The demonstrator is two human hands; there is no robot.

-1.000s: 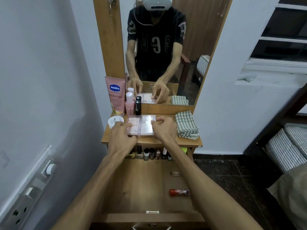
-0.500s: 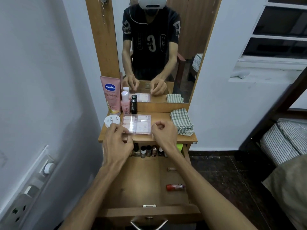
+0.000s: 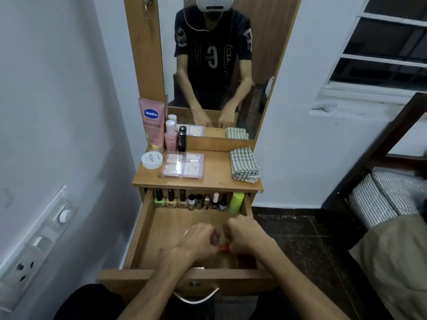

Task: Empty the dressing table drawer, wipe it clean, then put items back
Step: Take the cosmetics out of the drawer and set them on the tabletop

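Both hands (image 3: 221,239) left clear case (image 3: 183,165), dropped into drawer (image 3: 141,229), apparently reaching orange tube (image 3: 223,248).

Pale walls (image 3: 57,100) flank a wooden-framed mirror (image 3: 219,65), with a louvred window (image 3: 388,49), a striped mattress (image 3: 381,197), a dark tiled floor (image 3: 300,239) and a switchboard (image 3: 34,245).

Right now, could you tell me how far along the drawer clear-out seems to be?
Partly emptied: the clear case, white jar and lotion tube sit on the tabletop. Both hands, left hand and right hand, are at the orange tube. The bottle row remains in the drawer; the folded cloth lies unused.
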